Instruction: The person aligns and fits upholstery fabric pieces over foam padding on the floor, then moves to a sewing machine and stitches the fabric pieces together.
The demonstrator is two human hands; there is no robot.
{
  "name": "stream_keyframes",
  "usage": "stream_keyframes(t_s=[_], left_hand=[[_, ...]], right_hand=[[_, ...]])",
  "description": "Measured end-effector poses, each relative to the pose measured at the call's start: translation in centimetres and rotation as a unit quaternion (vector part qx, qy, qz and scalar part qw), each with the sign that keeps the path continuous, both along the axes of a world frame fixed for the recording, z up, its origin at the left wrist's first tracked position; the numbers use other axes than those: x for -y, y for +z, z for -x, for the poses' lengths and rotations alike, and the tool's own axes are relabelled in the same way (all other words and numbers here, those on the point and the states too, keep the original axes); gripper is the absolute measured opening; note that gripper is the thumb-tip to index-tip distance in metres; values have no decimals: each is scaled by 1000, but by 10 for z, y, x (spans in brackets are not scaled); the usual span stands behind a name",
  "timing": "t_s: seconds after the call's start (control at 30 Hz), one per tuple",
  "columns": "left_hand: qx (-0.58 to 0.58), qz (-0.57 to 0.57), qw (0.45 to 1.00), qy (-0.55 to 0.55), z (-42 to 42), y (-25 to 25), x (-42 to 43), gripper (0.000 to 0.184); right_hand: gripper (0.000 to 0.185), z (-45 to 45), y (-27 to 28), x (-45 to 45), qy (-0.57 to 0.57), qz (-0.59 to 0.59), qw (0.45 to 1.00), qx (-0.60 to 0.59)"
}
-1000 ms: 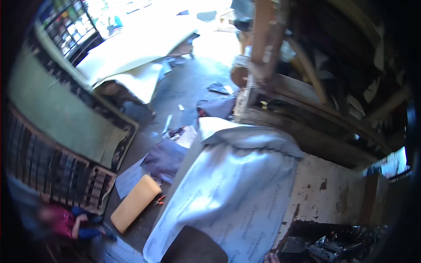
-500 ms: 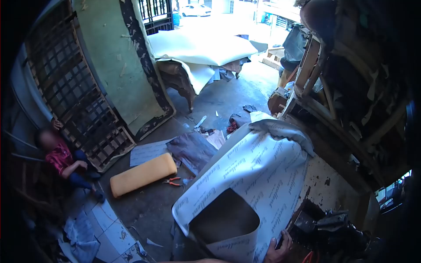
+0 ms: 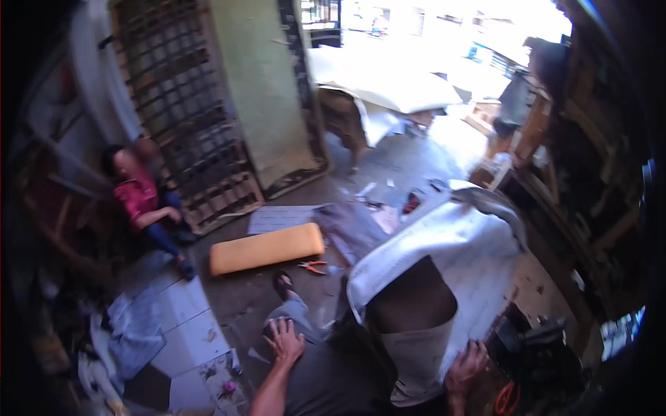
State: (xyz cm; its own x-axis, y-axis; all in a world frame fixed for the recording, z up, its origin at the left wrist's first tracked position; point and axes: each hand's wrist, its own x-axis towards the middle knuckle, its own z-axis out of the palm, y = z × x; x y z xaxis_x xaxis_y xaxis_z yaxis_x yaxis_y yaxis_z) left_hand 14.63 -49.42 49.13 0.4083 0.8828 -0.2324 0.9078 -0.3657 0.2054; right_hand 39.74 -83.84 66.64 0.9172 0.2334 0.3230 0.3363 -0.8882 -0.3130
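My left hand (image 3: 286,341) lies on my bent knee, its fingers spread and holding nothing. At the lower right, my right hand (image 3: 467,365) rests against the edge of a large sheet of upholstery material (image 3: 479,277), fingers a little apart and blurred. The sheet is draped in front of me with its pale printed backing up, and a dark brown face shows where it folds over. Just right of that hand stands a black machine (image 3: 538,353) that looks like a sewing machine.
A yellow foam block (image 3: 267,249) and orange-handled pliers (image 3: 313,267) lie on the floor. A person in a red top (image 3: 139,194) sits at the left beside a webbed frame (image 3: 187,118). White sheeting (image 3: 388,83) covers furniture behind. Wooden frames (image 3: 534,132) stand at right.
The view has swung left, so the scene sits further right and lower. My left hand has come into view on my knee. The right hand stays by the sheet's edge.
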Motion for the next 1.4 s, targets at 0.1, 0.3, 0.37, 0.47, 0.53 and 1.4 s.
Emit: stream_keyframes(t_s=[0.1, 0.3, 0.37, 0.47, 0.53, 1.4], left_hand=[[-48, 165, 983, -59, -5, -64, -28, 67], [-107, 15, 990, -88, -31, -45, -30, 45], [-90, 44, 992, -75, -34, -49, -43, 41], [-13, 112, 993, -43, -51, -41, -83, 36], [170, 158, 973, 7, -62, -26, -123, 33], [340, 239, 811, -411, -363, 225, 176, 31]], right_hand=[[37, 2, 8, -4, 28, -26, 999, 15], [46, 16, 22, -16, -110, -56, 989, 85], [46, 20, 22, -17, -115, -45, 989, 81], [43, 14, 14, -7, -69, -93, 992, 46], [38, 10, 22, -7, -78, -127, 988, 39], [53, -40, -1, 13, 116, -25, 993, -20]])
